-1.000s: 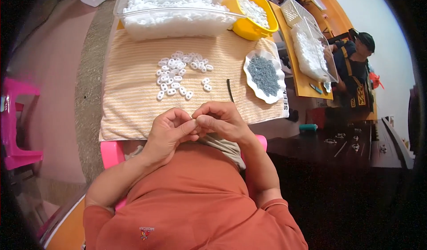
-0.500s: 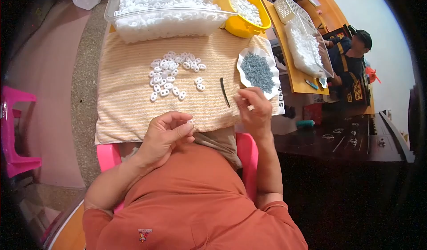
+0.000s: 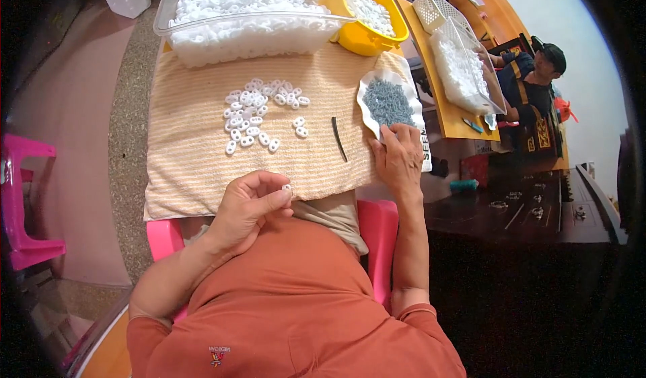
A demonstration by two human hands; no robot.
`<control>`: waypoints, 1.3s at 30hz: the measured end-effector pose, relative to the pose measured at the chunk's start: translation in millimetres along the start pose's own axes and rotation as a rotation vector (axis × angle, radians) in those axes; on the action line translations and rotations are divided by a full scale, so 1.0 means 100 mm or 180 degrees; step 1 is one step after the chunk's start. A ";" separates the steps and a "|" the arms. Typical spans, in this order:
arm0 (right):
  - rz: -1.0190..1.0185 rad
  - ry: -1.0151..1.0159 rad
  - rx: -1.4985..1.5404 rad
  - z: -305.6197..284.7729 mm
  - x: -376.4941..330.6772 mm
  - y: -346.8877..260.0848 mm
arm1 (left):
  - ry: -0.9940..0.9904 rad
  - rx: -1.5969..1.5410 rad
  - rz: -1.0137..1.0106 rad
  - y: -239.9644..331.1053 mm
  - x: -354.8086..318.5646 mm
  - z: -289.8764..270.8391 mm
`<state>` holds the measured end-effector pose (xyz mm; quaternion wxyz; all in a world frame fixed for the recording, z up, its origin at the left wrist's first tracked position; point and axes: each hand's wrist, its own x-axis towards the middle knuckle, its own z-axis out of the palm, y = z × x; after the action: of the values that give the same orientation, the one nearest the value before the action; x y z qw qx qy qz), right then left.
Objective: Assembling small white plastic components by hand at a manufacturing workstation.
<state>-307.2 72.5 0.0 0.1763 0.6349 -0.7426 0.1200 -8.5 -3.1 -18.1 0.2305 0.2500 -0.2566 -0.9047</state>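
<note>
Now the right hand [image 3: 398, 157], having left the left hand [image 3: 247, 206], is reaching the scalloped white dish [image 3: 367, 102] of grey fasteners [image 3: 390, 103] (fingers loose, holding nothing visible), while the left is pinching a small white plastic ring [image 3: 286, 187] near that dish.

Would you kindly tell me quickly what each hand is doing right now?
Left hand: closed, pinching a small white ring between the fingertips.
Right hand: fingers at the edge of the white dish of grey bits; any grip cannot be told.
</note>
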 end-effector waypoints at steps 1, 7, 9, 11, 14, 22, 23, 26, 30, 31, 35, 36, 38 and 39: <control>0.0003 -0.0002 -0.0001 0.01 -0.01 0.00 | -0.0008 -0.0005 0.0009 0.00 0.00 0.00; -0.0004 0.0116 0.0074 0.07 -0.05 0.02 | -0.0024 -0.0009 0.0015 0.00 0.01 -0.01; 0.0006 0.0247 0.0144 0.07 -0.06 0.00 | -0.0023 -0.0013 0.0005 0.00 0.01 -0.01; 0.0015 0.0290 0.0181 0.08 -0.08 -0.02 | -0.0040 -0.0017 -0.0008 0.00 0.01 -0.01; 0.0015 0.0445 0.0243 0.09 -0.09 -0.03 | -0.0014 -0.0012 -0.0009 0.01 0.01 0.00; 0.0083 0.0664 0.0507 0.16 -0.16 -0.02 | 0.0031 0.0012 -0.0019 0.02 0.02 0.01; 0.0060 0.0679 0.0468 0.17 -0.17 -0.01 | 0.0065 0.0039 -0.0034 0.02 0.01 0.01; -0.0069 0.0740 0.0359 0.16 -0.17 -0.03 | 0.0047 0.0044 -0.0048 0.03 0.01 0.00; -0.0275 0.0781 0.0178 0.12 -0.16 -0.09 | 0.0076 0.0042 -0.0053 0.03 0.00 0.00; -0.0282 0.0772 0.0198 0.11 -0.15 -0.12 | 0.0073 0.0061 -0.0039 0.03 0.00 0.00; -0.0215 0.1055 0.0581 0.00 -0.13 -0.35 | 0.0093 -0.0008 0.0013 0.02 0.00 0.00; -0.0184 0.1034 0.0894 -0.05 -0.12 -0.46 | 0.0135 -0.0004 0.0001 0.01 0.01 -0.01; -0.0041 0.0897 0.1449 -0.13 -0.13 -0.68 | 0.0039 -0.0033 -0.0009 -0.01 0.02 -0.04; 0.0039 0.0758 0.1748 -0.17 -0.14 -0.79 | 0.0078 -0.0030 -0.0019 0.00 0.02 -0.03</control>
<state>-225.8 78.6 5.7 0.0831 0.6357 -0.6603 0.3910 -8.6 -5.1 -21.3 0.2321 0.2608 -0.2487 -0.9035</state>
